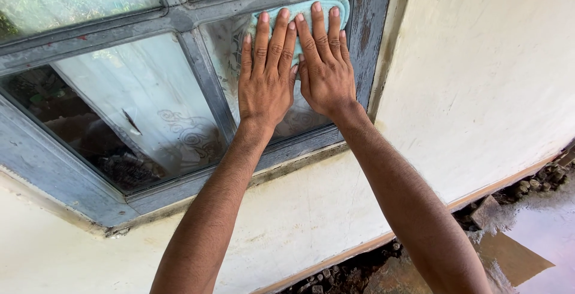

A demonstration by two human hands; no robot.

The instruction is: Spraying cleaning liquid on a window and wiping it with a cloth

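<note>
Both arms reach up and forward, almost straight, to a window. The left hand [265,69] lies flat, palm down, with its fingers long and close together. The right hand [326,60] lies flat just beside it, fingers a little spread, and the two hands touch at the thumbs. Both hands press on a light blue cloth [335,2] that sits on the glass pane [224,48] at the right end of the window. No finger is curled around the cloth; the hands only push it flat. Most of the cloth is hidden under the fingers, so only its top edge and right corner peek out, and its full shape cannot be told. The glass is cloudy and shiny, and what is behind it is hard to make out, apart from some dark shapes and a pale curtain with swirls. The grey window frame [371,36] has worn paint and stands right next to the right hand, so there is little room on that side. A grey bar [206,84] splits this pane from the bigger pane [132,108] on the left. Below the window is a pale wall [479,90], and at the bottom right the ground [533,234] is wet, with small stones along the wall.
</note>
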